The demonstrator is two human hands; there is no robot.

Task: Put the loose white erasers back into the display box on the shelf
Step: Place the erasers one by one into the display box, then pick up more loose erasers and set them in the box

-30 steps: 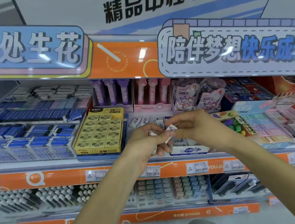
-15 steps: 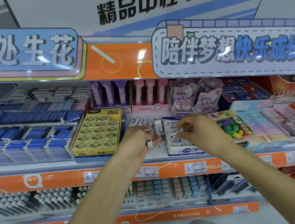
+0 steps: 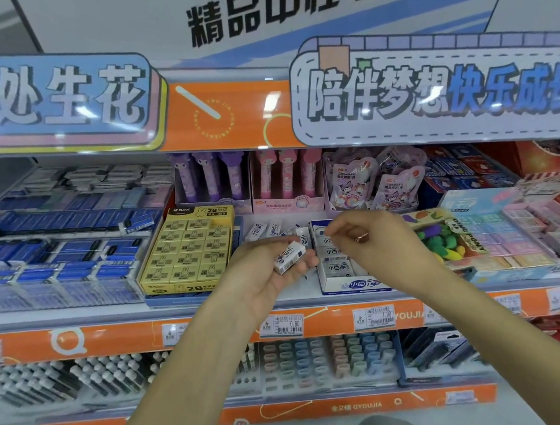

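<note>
My left hand [image 3: 270,274] is palm up in front of the shelf, shut on a white eraser [image 3: 288,257] with a printed sleeve that lies across its fingers. To its right, the white and blue display box [image 3: 354,286] stands on the shelf with rows of the same erasers inside. My right hand [image 3: 372,243] hovers over the back of the box with thumb and forefinger pinched together; whether they hold an eraser is hidden. Loose white erasers [image 3: 266,229] lie on the shelf behind my left hand, and one stands upright [image 3: 303,238] at the box's left wall.
A yellow box of 2B erasers [image 3: 187,251] sits just left of my left hand. A box of colourful erasers [image 3: 450,241] is right of the display box. Pink and purple pen boxes [image 3: 286,181] stand behind. The orange shelf edge [image 3: 113,337] carries price tags.
My left hand has turned palm up, showing the eraser on its fingers. My right hand has shifted toward the back of the display box. The camera has tilted slightly.
</note>
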